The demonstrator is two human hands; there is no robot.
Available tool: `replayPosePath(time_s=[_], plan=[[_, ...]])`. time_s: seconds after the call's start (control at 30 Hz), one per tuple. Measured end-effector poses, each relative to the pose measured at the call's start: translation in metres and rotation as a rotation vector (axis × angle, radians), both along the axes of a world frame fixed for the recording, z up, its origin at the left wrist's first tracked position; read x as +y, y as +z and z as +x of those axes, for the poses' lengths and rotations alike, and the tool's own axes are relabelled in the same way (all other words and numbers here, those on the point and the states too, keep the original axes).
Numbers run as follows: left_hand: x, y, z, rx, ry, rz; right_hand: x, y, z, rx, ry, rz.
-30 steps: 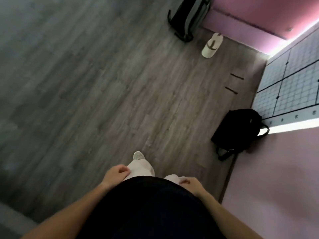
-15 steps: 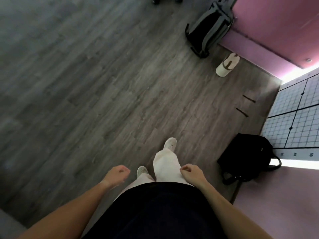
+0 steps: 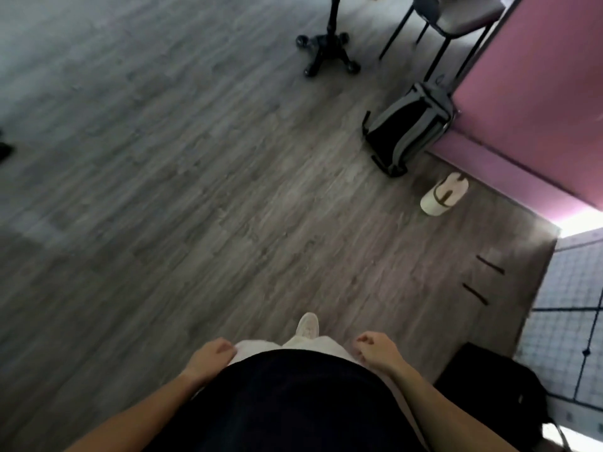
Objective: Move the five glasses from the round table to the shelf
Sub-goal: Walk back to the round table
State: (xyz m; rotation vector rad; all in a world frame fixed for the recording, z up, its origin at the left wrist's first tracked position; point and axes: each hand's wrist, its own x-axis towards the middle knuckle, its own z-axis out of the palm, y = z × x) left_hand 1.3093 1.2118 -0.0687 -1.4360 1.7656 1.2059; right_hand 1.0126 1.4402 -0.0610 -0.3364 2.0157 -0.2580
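Observation:
No glass shows in this view, and neither the round table's top nor the shelf can be seen. My left hand [image 3: 212, 355] hangs at my left hip with loosely curled fingers and holds nothing. My right hand [image 3: 375, 350] hangs at my right hip, fingers loosely curled too, empty. A black pedestal base [image 3: 328, 48] on a post stands on the floor far ahead.
Grey wood floor [image 3: 195, 190] stretches ahead. A grey-black backpack [image 3: 408, 128] leans by a pink wall [image 3: 522, 93]; a white cap [image 3: 443, 194] lies near it. A black bag [image 3: 496, 386] sits at my right by a gridded panel [image 3: 571, 321]. A chair [image 3: 456, 17] stands at the back.
The view has tilted up and forward as I walk; the pedestal base and chair have come into sight. The backpack and cap have slid lower. Both hands stay empty at my sides.

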Motion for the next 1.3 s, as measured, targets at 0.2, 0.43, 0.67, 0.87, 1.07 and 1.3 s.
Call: replayPosePath(time_s=[0.2,0.43,0.67,0.87,1.07,1.3], plan=[[-0.076,0.025,-0.107,0.148,0.163,-0.110,-0.048,-0.001,-0.078,0.001,0.095,0.075],[-0.156,0.007,-0.153,0.151,0.196,-0.008,-0.120,-0.017,-0.114,-0.066,0.120,0.189],[-0.298,0.002,-0.206,0.106,0.124,0.013,-0.245,-0.020,-0.152,-0.114,0.092,0.171],[-0.394,-0.002,-0.241,-0.002,-0.065,0.059,-0.367,-0.005,-0.232,0.057,-0.134,0.020],[-0.467,-0.010,-0.301,-0.017,-0.107,0.077,-0.439,-0.006,-0.282,-0.008,-0.251,-0.036],[-0.545,-0.019,-0.434,0.001,-0.076,0.046,-0.515,-0.018,-0.417,0.007,-0.212,-0.053]])
